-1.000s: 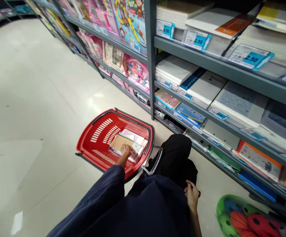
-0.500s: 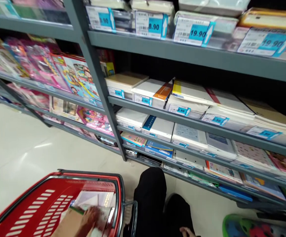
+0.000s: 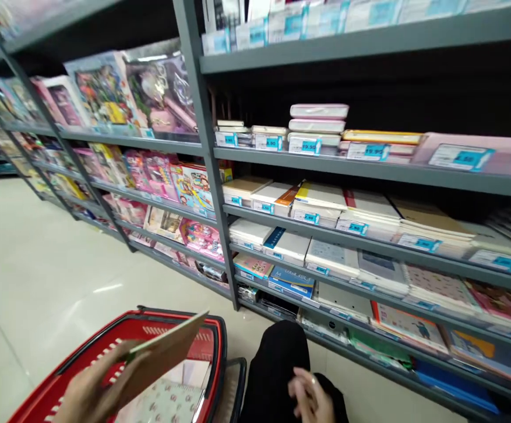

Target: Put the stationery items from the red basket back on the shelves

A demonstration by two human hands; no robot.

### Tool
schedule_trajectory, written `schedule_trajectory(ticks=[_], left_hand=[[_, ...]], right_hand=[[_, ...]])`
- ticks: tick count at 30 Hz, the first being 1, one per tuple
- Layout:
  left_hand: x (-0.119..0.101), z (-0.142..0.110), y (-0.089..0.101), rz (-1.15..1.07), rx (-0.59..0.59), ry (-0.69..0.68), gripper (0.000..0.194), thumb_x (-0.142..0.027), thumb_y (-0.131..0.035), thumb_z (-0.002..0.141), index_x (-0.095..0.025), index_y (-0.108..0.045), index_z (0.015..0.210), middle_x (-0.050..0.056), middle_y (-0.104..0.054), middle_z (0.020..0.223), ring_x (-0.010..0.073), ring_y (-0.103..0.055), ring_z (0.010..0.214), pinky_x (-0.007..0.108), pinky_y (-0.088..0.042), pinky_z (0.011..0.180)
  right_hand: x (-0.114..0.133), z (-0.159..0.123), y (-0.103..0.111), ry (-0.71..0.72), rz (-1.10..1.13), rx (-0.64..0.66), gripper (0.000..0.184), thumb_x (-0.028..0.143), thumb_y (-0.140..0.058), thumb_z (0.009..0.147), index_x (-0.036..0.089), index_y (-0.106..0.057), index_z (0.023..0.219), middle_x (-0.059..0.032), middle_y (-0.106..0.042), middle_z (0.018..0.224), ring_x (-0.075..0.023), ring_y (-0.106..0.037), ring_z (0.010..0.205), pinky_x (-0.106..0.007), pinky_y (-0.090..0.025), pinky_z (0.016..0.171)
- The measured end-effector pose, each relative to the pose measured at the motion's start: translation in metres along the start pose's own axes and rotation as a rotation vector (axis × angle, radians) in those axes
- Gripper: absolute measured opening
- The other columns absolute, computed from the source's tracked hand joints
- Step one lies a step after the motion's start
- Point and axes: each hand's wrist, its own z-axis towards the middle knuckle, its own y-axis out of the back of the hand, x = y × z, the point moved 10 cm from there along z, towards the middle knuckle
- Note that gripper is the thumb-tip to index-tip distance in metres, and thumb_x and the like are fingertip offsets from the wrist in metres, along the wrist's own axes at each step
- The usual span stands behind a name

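My left hand [image 3: 88, 385] grips a brown-covered notebook [image 3: 170, 352] by its edge, fingers on one side and thumb on the other. The notebook is tilted up over the red shopping basket [image 3: 217, 346]. Inside the basket, a pale notebook with a small repeated pattern [image 3: 161, 402] lies below it, beside another light-coloured item that I cannot make out. My right hand [image 3: 311, 395], with a ring on one finger, hovers above my dark trousers [image 3: 277, 367]. Its fingers are loosely bent and apart, with nothing visible in them.
Grey shelves [image 3: 370, 230] ahead carry stacked notebooks with blue price labels. Boxed toys [image 3: 156, 88] fill the shelves to the left. Pale tiled floor [image 3: 30, 282] runs along the left side. The basket's dark handle [image 3: 238, 382] hangs next to my leg.
My left hand has lifted the brown notebook from inside the basket and tilted it up. My right hand has risen further into view. The view has tipped upward, showing more shelves.
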Motion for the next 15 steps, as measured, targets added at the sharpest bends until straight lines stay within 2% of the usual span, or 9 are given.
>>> schedule_trajectory(ticks=[2,4,5,6,8,9,11,13,15], left_hand=[[-0.065,0.015,0.043,-0.146,-0.216,0.030,0.033,-0.063,-0.075,0.081,-0.032,-0.077,0.093,-0.001,-0.080,0.089,0.0227,-0.075,0.070,0.030,-0.064,0.063],[-0.123,0.026,0.059,-0.338,-0.345,0.083,0.042,-0.063,-0.082,0.077,-0.025,-0.073,0.091,0.000,-0.075,0.079,0.0188,-0.069,0.064,0.026,-0.060,0.059],[-0.148,0.031,0.054,-0.436,-0.336,0.099,0.045,-0.063,-0.084,0.076,-0.022,-0.072,0.090,0.001,-0.074,0.078,0.0170,-0.067,0.063,0.024,-0.058,0.056],[-0.171,0.034,0.046,-0.528,-0.324,0.114,0.049,-0.064,-0.085,0.077,-0.019,-0.071,0.089,0.001,-0.073,0.078,0.0147,-0.064,0.062,0.022,-0.056,0.055],[-0.204,0.035,0.019,-0.690,-0.241,0.151,0.052,-0.064,-0.085,0.079,-0.016,-0.070,0.092,0.003,-0.074,0.083,0.0128,-0.063,0.063,0.020,-0.056,0.058],[-0.214,0.032,0.004,-0.760,-0.196,0.168,0.054,-0.065,-0.084,0.081,-0.015,-0.069,0.096,0.005,-0.075,0.086,0.0132,-0.065,0.065,0.021,-0.057,0.061],[-0.222,0.021,-0.027,-0.853,-0.115,0.187,0.063,-0.073,-0.077,0.084,-0.014,-0.069,0.106,0.008,-0.076,0.091,0.0170,-0.070,0.070,0.026,-0.061,0.067],[-0.214,0.004,-0.056,-0.817,-0.020,0.168,0.069,-0.079,-0.065,0.091,-0.014,-0.069,0.114,0.012,-0.078,0.098,0.0225,-0.075,0.081,0.031,-0.063,0.073],[-0.186,-0.021,-0.082,-0.579,0.091,0.134,0.065,-0.072,-0.054,0.100,-0.014,-0.070,0.122,0.015,-0.078,0.113,0.0267,-0.076,0.103,0.034,-0.062,0.087]], right_hand=[[0.071,-0.006,-0.039,0.228,0.001,0.224,0.060,0.065,-0.069,0.095,0.022,-0.074,0.137,-0.0164,-0.077,0.132,-0.0323,-0.077,0.114,-0.042,-0.066,0.096],[0.132,-0.020,-0.062,0.395,-0.009,0.395,0.075,0.057,-0.073,0.096,0.025,-0.053,0.161,-0.0138,-0.057,0.161,-0.0341,-0.059,0.146,-0.051,-0.048,0.123],[0.154,-0.027,-0.066,0.427,0.003,0.437,0.078,0.056,-0.073,0.097,0.025,-0.048,0.165,-0.0131,-0.055,0.164,-0.0333,-0.054,0.150,-0.050,-0.044,0.127],[0.168,-0.032,-0.065,0.416,0.018,0.458,0.075,0.055,-0.070,0.100,0.025,-0.047,0.165,-0.0132,-0.056,0.162,-0.0321,-0.057,0.148,-0.048,-0.046,0.125],[0.176,-0.041,-0.059,0.316,0.079,0.477,0.064,0.056,-0.060,0.106,0.024,-0.051,0.160,-0.0150,-0.066,0.150,-0.0285,-0.075,0.119,-0.040,-0.063,0.104],[0.173,-0.047,-0.053,0.246,0.121,0.480,0.061,0.057,-0.056,0.108,0.023,-0.051,0.158,-0.0155,-0.069,0.144,-0.0250,-0.079,0.098,-0.037,-0.067,0.089],[0.159,-0.058,-0.037,0.135,0.219,0.444,0.063,0.060,-0.054,0.108,0.024,-0.046,0.159,-0.0158,-0.071,0.138,-0.0169,-0.073,0.065,-0.034,-0.066,0.063],[0.144,-0.065,-0.014,0.089,0.286,0.349,0.068,0.062,-0.057,0.106,0.026,-0.041,0.160,-0.0148,-0.071,0.137,-0.0121,-0.065,0.054,-0.032,-0.063,0.056],[0.132,-0.070,0.007,0.082,0.317,0.263,0.068,0.063,-0.058,0.105,0.027,-0.040,0.160,-0.0134,-0.073,0.132,-0.0107,-0.064,0.052,-0.031,-0.061,0.054]])
